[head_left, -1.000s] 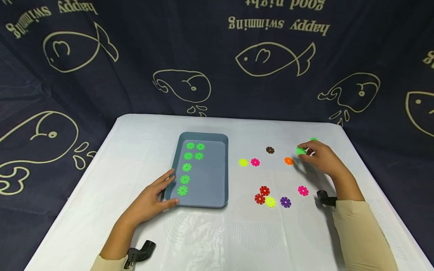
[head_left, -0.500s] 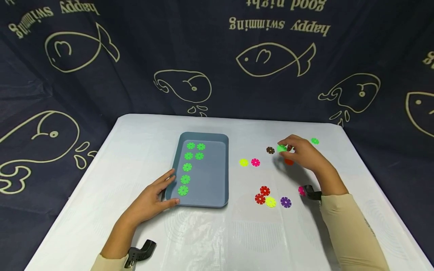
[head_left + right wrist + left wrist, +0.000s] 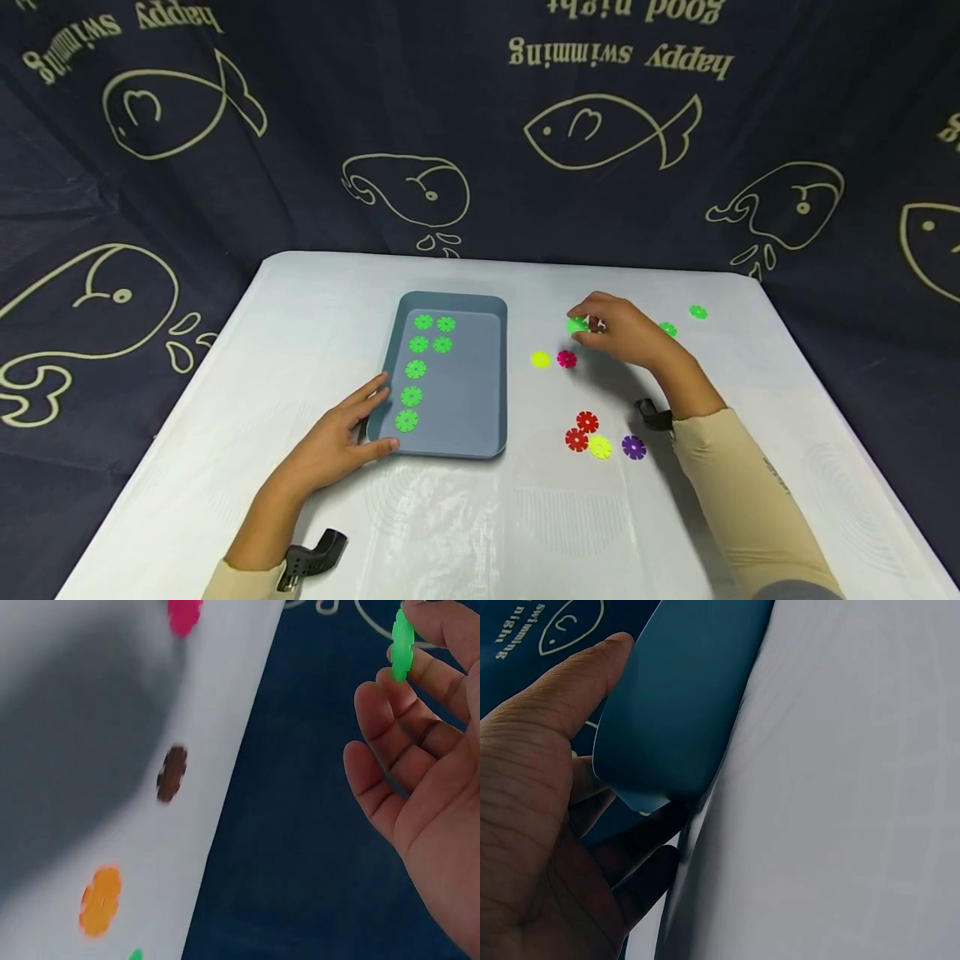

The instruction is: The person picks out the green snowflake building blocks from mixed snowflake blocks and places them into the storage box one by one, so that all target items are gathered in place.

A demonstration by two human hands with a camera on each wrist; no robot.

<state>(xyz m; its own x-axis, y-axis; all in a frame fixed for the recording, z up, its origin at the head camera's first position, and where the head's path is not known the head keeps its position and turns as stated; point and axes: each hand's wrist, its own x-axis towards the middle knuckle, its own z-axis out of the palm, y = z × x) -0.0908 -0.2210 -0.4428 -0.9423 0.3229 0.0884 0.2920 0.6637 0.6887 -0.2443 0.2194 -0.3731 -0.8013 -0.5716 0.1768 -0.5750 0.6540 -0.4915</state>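
Note:
My right hand (image 3: 618,329) pinches a green notched disc (image 3: 403,645) between thumb and fingertips, above the table; its other fingers are bent. Beneath it, the brown disc (image 3: 172,774) is partly hidden in the head view. The orange disc (image 3: 100,901) shows in the right wrist view. A pink disc (image 3: 567,359) and a yellow disc (image 3: 540,359) lie nearby. My left hand (image 3: 330,446) rests at the near left corner of a blue-grey tray (image 3: 465,392), with fingers on its left side and thumb at its front. Inside, several green discs (image 3: 416,369) form a long column and a short one.
Two red discs (image 3: 577,440), another yellow disc (image 3: 600,447) and a purple disc (image 3: 633,447) lie toward the front. Two green discs (image 3: 698,312) lie at the back right. A dark printed cloth (image 3: 480,125) hangs behind the white table (image 3: 300,333).
My right hand has carried the green disc left, from the back right to over the brown disc. Its forearm now covers the pink disc at the right. My left hand stays on the tray.

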